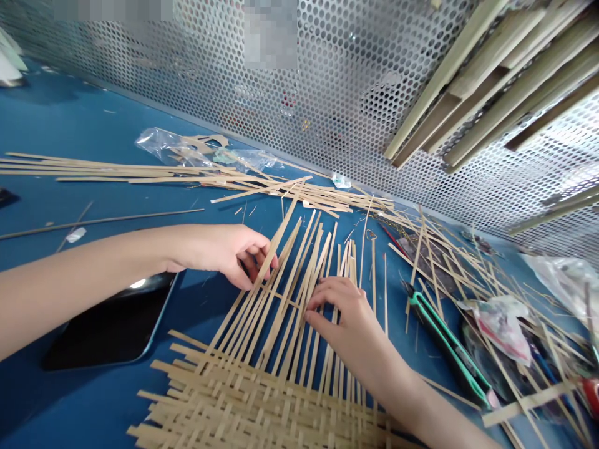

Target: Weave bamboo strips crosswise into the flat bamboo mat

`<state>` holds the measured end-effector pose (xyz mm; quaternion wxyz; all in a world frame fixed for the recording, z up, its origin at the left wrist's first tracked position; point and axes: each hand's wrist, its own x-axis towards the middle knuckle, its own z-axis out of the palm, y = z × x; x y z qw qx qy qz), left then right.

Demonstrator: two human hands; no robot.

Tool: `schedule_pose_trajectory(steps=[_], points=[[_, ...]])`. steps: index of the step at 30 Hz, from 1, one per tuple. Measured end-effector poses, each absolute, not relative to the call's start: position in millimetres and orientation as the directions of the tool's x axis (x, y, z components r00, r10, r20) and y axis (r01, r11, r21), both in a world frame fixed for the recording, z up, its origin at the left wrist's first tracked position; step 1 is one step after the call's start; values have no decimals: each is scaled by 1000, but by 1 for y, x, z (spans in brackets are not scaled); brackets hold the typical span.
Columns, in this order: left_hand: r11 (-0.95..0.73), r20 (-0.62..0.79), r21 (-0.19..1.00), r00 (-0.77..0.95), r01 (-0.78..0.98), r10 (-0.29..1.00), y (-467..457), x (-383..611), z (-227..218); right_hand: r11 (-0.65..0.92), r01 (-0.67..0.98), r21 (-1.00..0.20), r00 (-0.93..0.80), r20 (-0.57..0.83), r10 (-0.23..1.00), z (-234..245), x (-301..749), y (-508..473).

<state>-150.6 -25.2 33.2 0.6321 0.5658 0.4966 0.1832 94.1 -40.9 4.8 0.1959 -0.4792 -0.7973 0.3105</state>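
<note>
Woven mat [243, 405] is on the near side of the blue desk [70, 125], middle, its unwoven strips [281, 231] fanning toward the far side. Left hand [250, 254] comes in from the left, fingers half curled behind a long strip; can't tell if it's pinching. Right hand [341, 305] reaches in from near right, thumb and fingers bent by a thin crosswise strip [283, 298]; grip unclear too. Mat's near edge is cut off, right part behind the right forearm [421, 399]. Left forearm [93, 268] partly covers the phone [112, 324].
</note>
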Motion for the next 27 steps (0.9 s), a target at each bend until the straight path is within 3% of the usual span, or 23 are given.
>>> schedule_pose_trajectory(steps=[12,20,27], points=[[218,-472,840,474,496,743,-16,-157,20,367,580,-727,-497,41,867,2,93,-38],[238,-481,820,403,521,779,-17,-151,16,380,585,-716,-531,16,847,1,97,-33],[275,-513,791,347,547,785,-15,-151,11,395,566,-724,-496,84,864,-2,97,-33]])
